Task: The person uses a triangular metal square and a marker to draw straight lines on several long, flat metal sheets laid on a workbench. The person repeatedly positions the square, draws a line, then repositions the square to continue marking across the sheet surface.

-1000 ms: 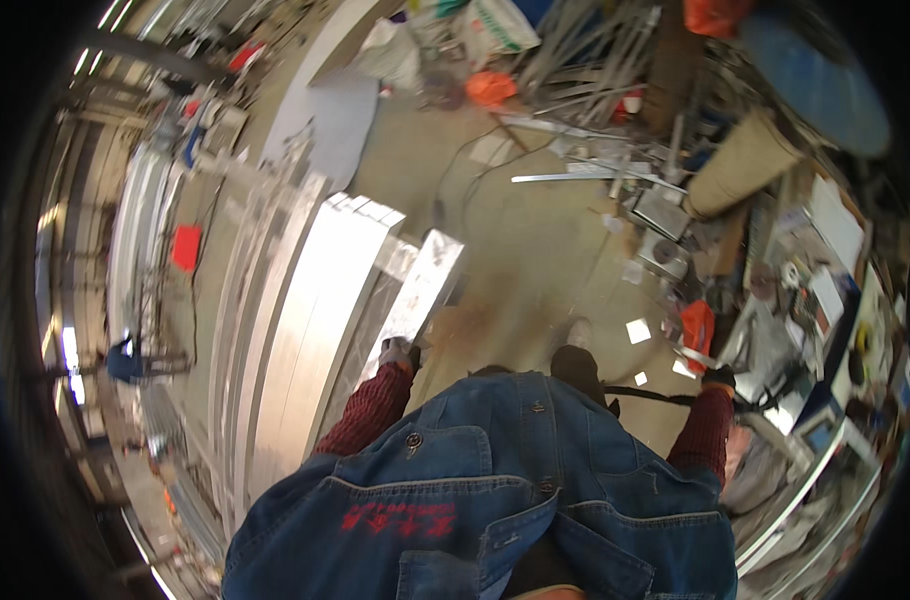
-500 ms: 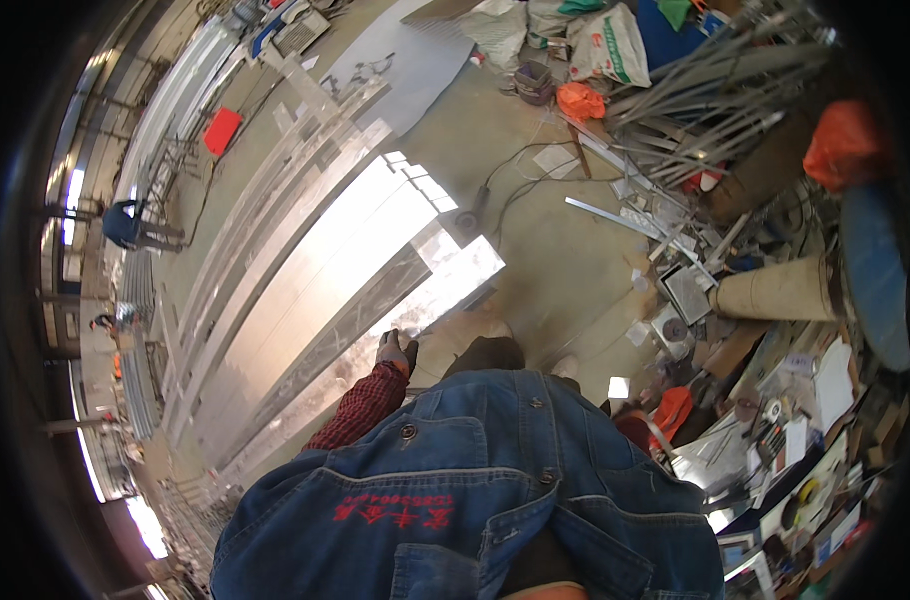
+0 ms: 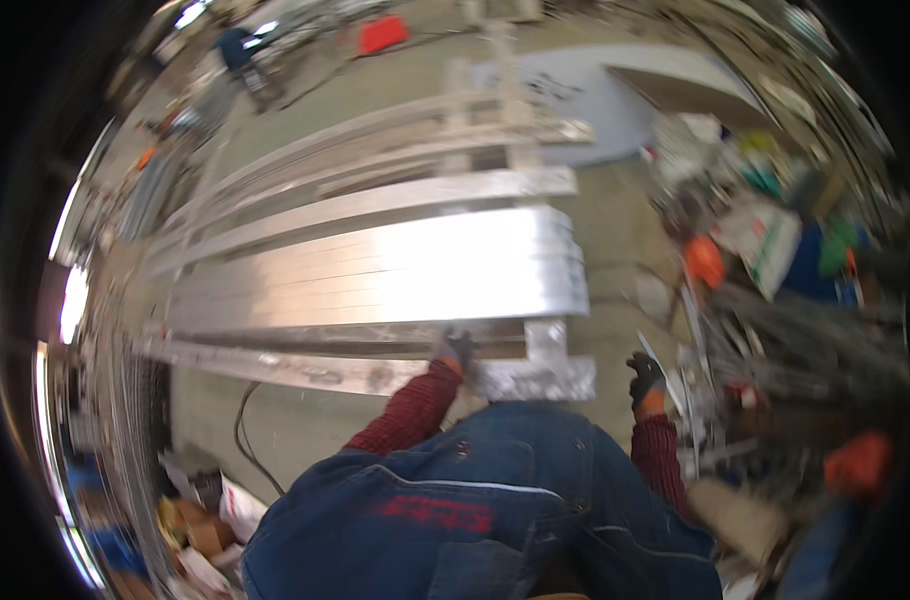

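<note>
Several long, shiny metal bars [image 3: 455,265] lie side by side across a low metal rack, their ends at the right. The rack's near rail [image 3: 305,370] runs along my front, with a plastic-wrapped end [image 3: 547,382] near my waist. My left hand [image 3: 457,347], in a dark glove with an orange cuff, is at the gap between the nearest bar and this rail. Blur hides whether its fingers touch or grip either one. My right hand [image 3: 647,376], gloved alike, hangs to the right of the rack with fingers apart and nothing visible in them.
Scrap metal strips [image 3: 785,345] and sacks [image 3: 760,240] heap up on the right, beside an orange bag [image 3: 703,262]. A pale sheet [image 3: 615,85] lies beyond the rack. Another person [image 3: 240,55] bends over at the far left. A dark cable [image 3: 243,425] crosses the floor near my left.
My view has turned right, so the rack now lies crosswise before me. My left hand has moved over the rack, toward the bars. My right hand has come into view.
</note>
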`<state>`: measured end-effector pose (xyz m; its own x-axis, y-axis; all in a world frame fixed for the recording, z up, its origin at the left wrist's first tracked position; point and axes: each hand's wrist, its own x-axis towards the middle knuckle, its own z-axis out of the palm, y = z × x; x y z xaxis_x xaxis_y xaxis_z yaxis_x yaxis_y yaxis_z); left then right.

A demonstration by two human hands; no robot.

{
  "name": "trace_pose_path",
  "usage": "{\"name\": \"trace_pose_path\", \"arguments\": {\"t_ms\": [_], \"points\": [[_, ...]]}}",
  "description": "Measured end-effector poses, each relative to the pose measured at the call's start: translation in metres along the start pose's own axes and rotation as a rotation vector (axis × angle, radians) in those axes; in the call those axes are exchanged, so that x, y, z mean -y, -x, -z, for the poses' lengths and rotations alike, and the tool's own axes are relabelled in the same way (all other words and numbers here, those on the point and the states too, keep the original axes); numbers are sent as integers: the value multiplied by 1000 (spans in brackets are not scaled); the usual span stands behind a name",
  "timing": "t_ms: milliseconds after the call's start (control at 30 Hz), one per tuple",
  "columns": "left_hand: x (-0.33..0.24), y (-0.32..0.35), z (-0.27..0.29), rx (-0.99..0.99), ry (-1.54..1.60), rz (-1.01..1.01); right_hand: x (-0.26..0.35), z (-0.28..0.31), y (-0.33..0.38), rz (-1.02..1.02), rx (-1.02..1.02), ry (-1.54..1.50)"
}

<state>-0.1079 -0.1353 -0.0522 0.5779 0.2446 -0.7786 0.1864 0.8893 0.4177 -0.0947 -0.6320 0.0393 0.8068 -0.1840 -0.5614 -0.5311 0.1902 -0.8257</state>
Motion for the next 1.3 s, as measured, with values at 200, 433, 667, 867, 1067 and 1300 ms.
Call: {"name": "trace_pose_path", "arguments": {"t_ms": [200,433,667,867,1067,1300], "points": [[2,11,-4,-123,-1172,-706,22,-128,-77,108,120,358],[-8,37,13,-172,-680,-468,4,-169,-119,69,291,432],[-11,58,12,-261,-389,-338,11,-165,-142,-120,418,310],[-32,29,32,-328,-210,-234,24,-152,-113,-297,417,226],[-67,-7,62,-446,-135,-196,63,-140,-56,-208,525,201],[-117,33,22,-112,99,-360,80,-136,-21,-177,487,283]]}}
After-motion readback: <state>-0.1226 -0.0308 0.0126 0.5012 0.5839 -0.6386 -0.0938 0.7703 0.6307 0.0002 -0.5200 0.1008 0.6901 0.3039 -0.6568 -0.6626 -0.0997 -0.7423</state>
